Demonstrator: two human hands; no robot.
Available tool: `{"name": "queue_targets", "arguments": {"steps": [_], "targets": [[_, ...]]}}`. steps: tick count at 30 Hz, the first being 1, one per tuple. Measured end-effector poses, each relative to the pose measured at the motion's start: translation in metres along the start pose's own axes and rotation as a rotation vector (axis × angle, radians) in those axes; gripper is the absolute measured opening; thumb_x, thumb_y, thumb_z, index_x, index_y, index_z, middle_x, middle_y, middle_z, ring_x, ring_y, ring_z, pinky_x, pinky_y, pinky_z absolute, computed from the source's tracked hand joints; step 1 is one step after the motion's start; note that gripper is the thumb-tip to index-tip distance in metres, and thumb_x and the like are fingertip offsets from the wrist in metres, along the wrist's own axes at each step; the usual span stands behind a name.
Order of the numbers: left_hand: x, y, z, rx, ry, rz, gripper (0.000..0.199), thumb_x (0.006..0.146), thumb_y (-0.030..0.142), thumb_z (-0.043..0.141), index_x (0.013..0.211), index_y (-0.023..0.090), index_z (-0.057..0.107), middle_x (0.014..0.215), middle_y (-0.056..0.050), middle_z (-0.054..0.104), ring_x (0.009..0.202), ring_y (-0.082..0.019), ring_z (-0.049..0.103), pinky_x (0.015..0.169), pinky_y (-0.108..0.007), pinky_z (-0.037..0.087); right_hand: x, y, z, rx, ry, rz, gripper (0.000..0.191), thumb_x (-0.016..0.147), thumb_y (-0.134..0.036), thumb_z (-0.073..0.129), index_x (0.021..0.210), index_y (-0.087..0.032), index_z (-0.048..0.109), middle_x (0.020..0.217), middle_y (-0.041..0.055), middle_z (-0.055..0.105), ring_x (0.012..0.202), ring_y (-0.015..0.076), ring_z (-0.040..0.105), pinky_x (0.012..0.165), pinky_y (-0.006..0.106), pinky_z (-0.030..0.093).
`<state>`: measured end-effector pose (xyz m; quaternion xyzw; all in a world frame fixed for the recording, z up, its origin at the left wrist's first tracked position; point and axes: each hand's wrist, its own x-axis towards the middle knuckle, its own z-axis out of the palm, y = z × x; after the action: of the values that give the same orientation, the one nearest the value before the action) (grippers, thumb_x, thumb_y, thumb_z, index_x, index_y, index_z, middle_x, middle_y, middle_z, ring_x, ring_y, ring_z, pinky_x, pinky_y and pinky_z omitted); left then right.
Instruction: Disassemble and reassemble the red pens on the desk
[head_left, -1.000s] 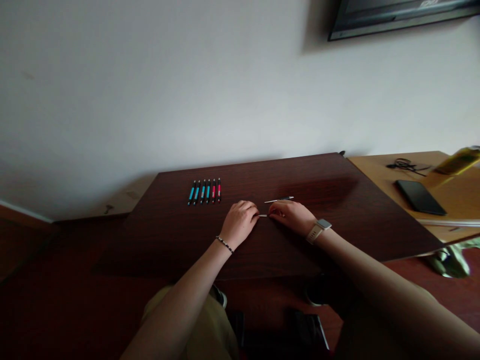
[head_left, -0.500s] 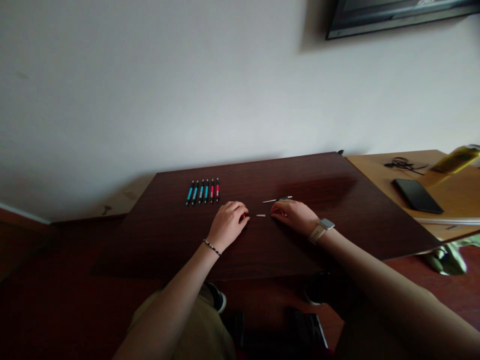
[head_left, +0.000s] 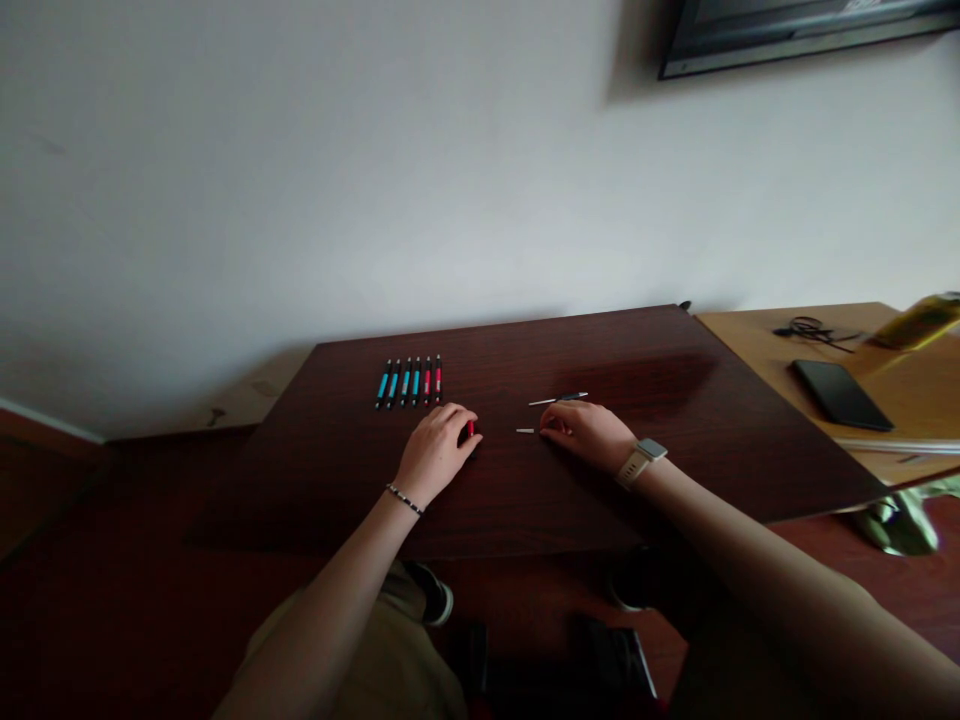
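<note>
My left hand is closed on a red pen barrel, whose lower part is hidden by the fingers. To its right, a small pale tapered piece lies on the dark table. My right hand rests near that piece with fingers curled together; whatever they may hold is hidden. Just beyond the right fingers lies a pen part, dark at one end with a thin silvery rod. Several pens, blue ones and red ones, stand side by side in a row beyond my left hand.
A lighter wooden table adjoins on the right, with a black phone, a dark cable and a yellow object on it. Behind the dark table rises a wall with a screen mounted high up.
My left hand has moved left with the red barrel, away from the small pale piece. My right hand has stayed nearly in place.
</note>
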<state>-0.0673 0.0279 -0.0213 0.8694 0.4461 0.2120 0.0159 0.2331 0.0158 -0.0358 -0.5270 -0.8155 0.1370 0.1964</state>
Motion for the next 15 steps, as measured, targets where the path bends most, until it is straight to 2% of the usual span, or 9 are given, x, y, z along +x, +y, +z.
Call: {"name": "queue_targets", "arguments": {"steps": [6,12,15], "targets": [[-0.005,-0.005,-0.006,-0.018,-0.015,-0.048,0.018,0.093,0.019,0.073,0.109,0.023,0.066,0.099,-0.002,0.069,0.094,-0.021,0.066,0.085,-0.036,0.055,0.001,-0.002,0.003,0.039,-0.006,0.013,0.011,0.097,-0.037,0.069,0.101,-0.027,0.072,0.092,0.0001,0.075,0.079,0.0171,0.067,0.067,0.027,0.041],[-0.01,-0.009,-0.011,-0.046,-0.004,-0.038,0.018,0.095,0.015,0.068,0.111,0.024,0.067,0.099,-0.002,0.07,0.095,-0.021,0.067,0.088,-0.036,0.056,0.002,-0.002,0.004,0.043,-0.007,0.011,0.013,0.098,-0.038,0.068,0.102,-0.026,0.071,0.091,0.0006,0.075,0.078,0.0174,0.067,0.066,0.027,0.041],[-0.013,-0.01,-0.012,-0.071,-0.021,-0.008,0.026,0.095,0.012,0.067,0.118,0.024,0.065,0.103,-0.003,0.071,0.099,-0.021,0.068,0.092,-0.038,0.056,0.003,-0.004,0.004,0.039,-0.006,0.01,0.014,0.098,-0.039,0.068,0.102,-0.026,0.071,0.091,0.0008,0.075,0.077,0.0173,0.067,0.066,0.027,0.042]]}}
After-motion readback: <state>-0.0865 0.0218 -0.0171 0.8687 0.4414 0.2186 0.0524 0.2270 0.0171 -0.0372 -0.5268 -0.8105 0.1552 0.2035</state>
